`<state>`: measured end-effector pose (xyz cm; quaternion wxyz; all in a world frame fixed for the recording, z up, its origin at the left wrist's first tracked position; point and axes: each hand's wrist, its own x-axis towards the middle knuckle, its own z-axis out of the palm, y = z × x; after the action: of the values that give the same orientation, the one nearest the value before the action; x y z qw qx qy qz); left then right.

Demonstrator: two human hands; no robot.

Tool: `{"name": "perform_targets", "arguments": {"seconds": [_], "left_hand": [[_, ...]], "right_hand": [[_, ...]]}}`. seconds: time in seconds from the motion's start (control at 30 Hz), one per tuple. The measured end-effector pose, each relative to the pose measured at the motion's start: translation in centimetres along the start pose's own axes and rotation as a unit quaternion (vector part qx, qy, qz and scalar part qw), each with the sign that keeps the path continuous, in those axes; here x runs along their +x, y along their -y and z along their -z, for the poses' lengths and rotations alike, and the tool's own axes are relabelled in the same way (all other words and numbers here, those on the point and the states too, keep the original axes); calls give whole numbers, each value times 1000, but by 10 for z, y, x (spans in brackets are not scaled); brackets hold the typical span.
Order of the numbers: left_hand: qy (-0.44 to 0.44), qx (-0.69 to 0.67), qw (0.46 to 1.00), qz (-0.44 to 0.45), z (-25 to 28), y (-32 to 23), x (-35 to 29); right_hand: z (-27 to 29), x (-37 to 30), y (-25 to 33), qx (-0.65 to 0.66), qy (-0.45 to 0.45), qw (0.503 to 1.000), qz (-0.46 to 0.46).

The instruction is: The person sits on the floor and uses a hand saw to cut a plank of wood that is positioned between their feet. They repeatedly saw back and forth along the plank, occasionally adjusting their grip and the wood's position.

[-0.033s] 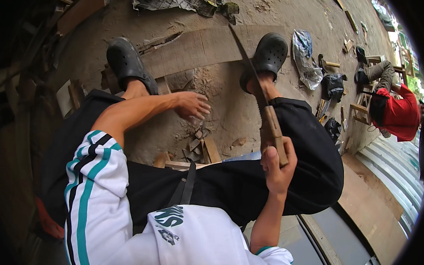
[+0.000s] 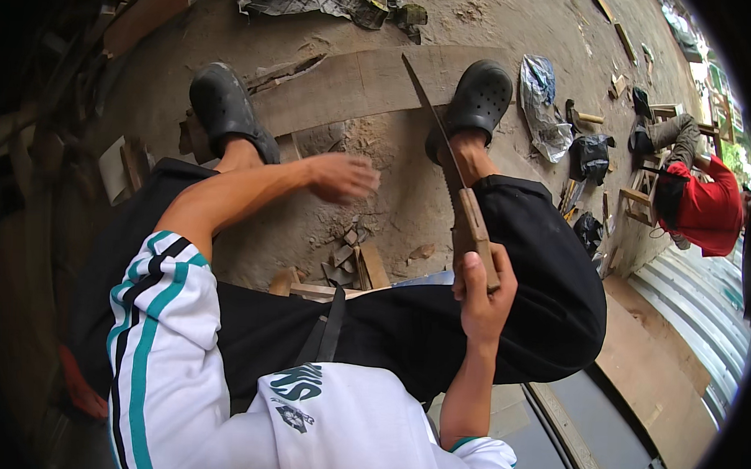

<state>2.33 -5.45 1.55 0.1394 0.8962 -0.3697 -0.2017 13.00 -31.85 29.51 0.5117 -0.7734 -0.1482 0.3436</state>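
My right hand [image 2: 486, 294] is closed around the wooden handle of a handsaw [image 2: 475, 226]. The saw's long, narrowing blade slants forward and left, its tip over a thin wooden board [image 2: 348, 89] on the ground. My left hand [image 2: 344, 179] hovers between my knees, blurred, with its fingers loosely stretched out and nothing seen in them. Two black clogs are on my feet: the left clog [image 2: 226, 106] is beside the board's left end, the right clog [image 2: 479, 96] at its right part.
Wood offcuts [image 2: 357, 263] lie on the dirt between my legs. A crumpled silver plastic bag [image 2: 542, 108], a hammer [image 2: 583, 116] and black bags [image 2: 591, 156] lie to the right. Beyond them sits a person in red [image 2: 704, 203]. Scrap wood is stacked at left.
The saw has shifted slightly left and back toward me, its tip drawing nearer across the board. My left hand has moved slightly right and is more blurred.
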Motion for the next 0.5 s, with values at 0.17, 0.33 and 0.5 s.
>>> {"name": "perform_targets", "arguments": {"seconds": [0.17,0.33,0.5], "left_hand": [[-384,43,806,449,23,56,-3],[-305,42,755,579,18,56,26],[-123,97,987,45,-42,50,-2]], "right_hand": [[-13,3,-8,-3,-10,1000,1],[-16,6,-9,16,-12,999,47],[-6,5,-9,8,17,1000,10]]}}
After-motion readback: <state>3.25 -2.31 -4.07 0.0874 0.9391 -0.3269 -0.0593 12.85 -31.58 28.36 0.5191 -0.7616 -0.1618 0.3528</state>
